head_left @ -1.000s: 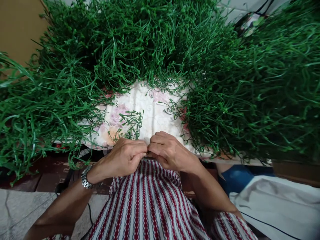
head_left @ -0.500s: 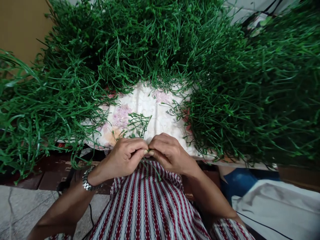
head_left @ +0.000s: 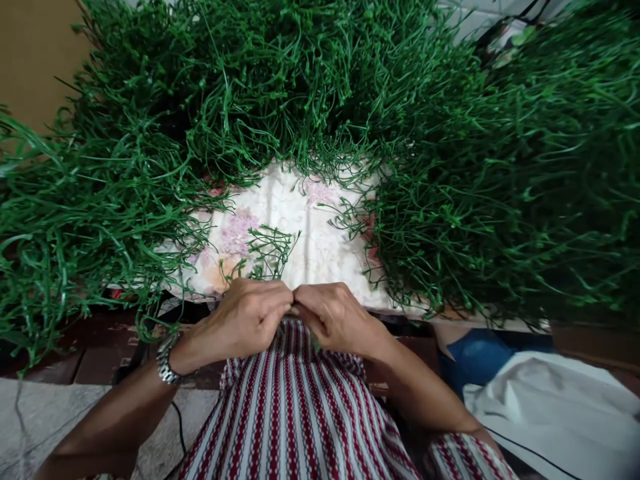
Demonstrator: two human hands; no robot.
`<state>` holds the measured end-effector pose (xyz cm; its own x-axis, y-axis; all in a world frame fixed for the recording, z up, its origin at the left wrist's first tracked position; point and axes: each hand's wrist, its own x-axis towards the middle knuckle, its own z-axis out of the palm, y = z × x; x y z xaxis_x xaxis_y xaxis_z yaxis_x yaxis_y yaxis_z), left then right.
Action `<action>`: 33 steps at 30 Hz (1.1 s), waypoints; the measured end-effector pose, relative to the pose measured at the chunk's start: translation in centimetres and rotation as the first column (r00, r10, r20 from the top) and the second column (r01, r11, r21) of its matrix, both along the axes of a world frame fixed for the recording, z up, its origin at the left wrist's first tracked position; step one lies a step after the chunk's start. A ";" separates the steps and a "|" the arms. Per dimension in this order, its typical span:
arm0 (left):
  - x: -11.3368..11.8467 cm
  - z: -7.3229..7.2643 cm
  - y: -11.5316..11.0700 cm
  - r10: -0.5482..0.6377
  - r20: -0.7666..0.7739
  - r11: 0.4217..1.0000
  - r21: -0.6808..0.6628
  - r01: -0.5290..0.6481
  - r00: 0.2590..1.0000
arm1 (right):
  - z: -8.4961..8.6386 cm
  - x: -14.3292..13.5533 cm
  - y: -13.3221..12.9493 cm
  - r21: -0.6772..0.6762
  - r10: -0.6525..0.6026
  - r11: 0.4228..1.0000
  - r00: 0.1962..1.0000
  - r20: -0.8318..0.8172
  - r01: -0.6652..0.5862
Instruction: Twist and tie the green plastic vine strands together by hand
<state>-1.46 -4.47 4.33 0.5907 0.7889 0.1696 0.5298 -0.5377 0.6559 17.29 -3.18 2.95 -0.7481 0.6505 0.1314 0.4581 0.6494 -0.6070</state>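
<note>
My left hand (head_left: 253, 319) and my right hand (head_left: 341, 315) meet at the table's near edge, thumbs and fingertips pinched together. Between them they grip a small bunch of thin green stems (head_left: 273, 250), which look like artificial greenery. Its branched tips fan out over the cloth beyond my knuckles. The pinched part is mostly hidden by my fingers, and a bit of green shows below my right hand. Under the tips lies a pale floral cloth (head_left: 320, 233).
Heaps of the same greenery surround the cloth: a left pile (head_left: 115, 200), a back pile (head_left: 310, 73) and a right pile (head_left: 475, 200). A white cloth or bag (head_left: 560, 407) lies at lower right, beside something blue (head_left: 480, 357). A black cable (head_left: 180, 427) hangs at lower left.
My fingers have curled in closer around the pinched stems, and less green shows below my hands. The whole view has shifted slightly.
</note>
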 end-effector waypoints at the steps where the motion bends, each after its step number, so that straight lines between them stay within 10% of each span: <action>1: -0.3 0.4 -0.1 -0.107 -0.034 0.994 0.004 0.107 0.994 | 0.3 0.4 0.0 0.006 0.089 0.996 0.996 0.009 -0.089; 4: -1.3 1.6 -0.3 -0.358 -0.074 0.934 -0.032 0.357 0.931 | 1.3 1.6 0.1 -0.082 0.396 0.913 0.916 -0.062 -0.401; 7: -2.0 2.1 0.1 -0.309 0.008 0.951 -0.020 0.309 0.951 | 2.0 2.5 0.4 -0.198 0.488 0.828 0.848 -0.207 -0.524; 13: -0.6 1.9 1.4 0.199 0.210 0.973 -0.160 -0.167 0.957 | 1.4 1.4 1.6 -0.387 -0.195 0.921 0.905 -0.379 0.036; 19: 1.6 1.6 1.2 0.412 0.330 0.886 -0.361 -0.290 0.849 | 0.3 -0.9 1.3 -0.443 -0.213 0.896 0.916 -0.341 0.044; 25: 1.1 0.5 0.7 0.375 0.396 0.858 -0.491 -0.152 0.838 | 0.2 -0.5 0.5 -0.377 -0.156 0.926 0.918 -0.364 0.007; 33: 0.1 0.1 0.3 0.288 0.556 0.777 -0.611 0.149 0.780 | -0.1 -0.1 1.2 -0.574 0.046 0.725 0.859 -0.510 -0.380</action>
